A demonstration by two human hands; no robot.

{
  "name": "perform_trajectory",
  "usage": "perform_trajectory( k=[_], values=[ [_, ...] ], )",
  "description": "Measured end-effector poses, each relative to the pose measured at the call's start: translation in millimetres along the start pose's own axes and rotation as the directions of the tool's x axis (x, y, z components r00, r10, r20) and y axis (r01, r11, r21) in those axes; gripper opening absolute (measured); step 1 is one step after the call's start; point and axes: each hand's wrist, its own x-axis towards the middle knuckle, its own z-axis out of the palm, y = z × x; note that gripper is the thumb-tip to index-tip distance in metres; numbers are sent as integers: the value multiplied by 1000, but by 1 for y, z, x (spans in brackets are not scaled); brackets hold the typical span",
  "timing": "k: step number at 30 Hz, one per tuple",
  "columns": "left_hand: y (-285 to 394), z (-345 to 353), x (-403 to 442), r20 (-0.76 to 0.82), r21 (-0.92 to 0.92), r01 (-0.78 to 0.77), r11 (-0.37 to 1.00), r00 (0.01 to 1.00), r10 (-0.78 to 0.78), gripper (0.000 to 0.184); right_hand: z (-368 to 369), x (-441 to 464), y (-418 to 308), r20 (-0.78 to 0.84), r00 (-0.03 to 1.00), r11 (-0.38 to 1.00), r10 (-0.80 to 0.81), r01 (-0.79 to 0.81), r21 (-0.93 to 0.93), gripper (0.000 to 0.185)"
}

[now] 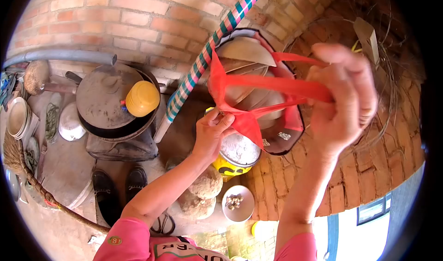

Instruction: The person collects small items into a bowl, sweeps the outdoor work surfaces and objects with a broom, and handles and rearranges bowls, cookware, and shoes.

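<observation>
A striped pole point(206, 57) obstructs passage between lid point(99, 101) and red material point(249, 126).

One red band point(277, 84), plain, thin and pliable, is drawn out in separate strands between the left hand point(214, 134) and the right hand point(344, 99), its gathered end splaying into pointed flaps, one upward, one downward.

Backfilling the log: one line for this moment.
left hand: pinching red material | right hand: holding its strips | image: right hand blurred
</observation>
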Motion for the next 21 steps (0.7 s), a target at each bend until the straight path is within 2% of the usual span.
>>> perform_trajectory(
  k=[1,4,7,11,15,21],
  values=[
    [-4,-3,8,-19,-9,-6,1000,1000,6,40,-1,-5,11,-5,1000,997,15,-15,-78,21],
    [-20,-15,33,-51,-25,-31,999,998,30,37,-11,-20,39,53,993,992,109,-112,53,19],
    [-31,-36,54,-63,-66,12,998,998,-17,35,-8,-30,63,122,970,977,210,-203,-67,18],
    [-54,-54,77,-107,-76,31,997,993,-39,30,-3,-34,97,122,962,963,246,-228,-146,16],
    [-79,-61,95,-168,-92,41,995,984,-56,26,-15,-38,132,93,934,938,344,-338,-76,14],
    [-104,-83,111,-196,-102,45,994,978,-65,19,-18,-58,174,73,901,902,427,-420,-96,14]
  ],
)
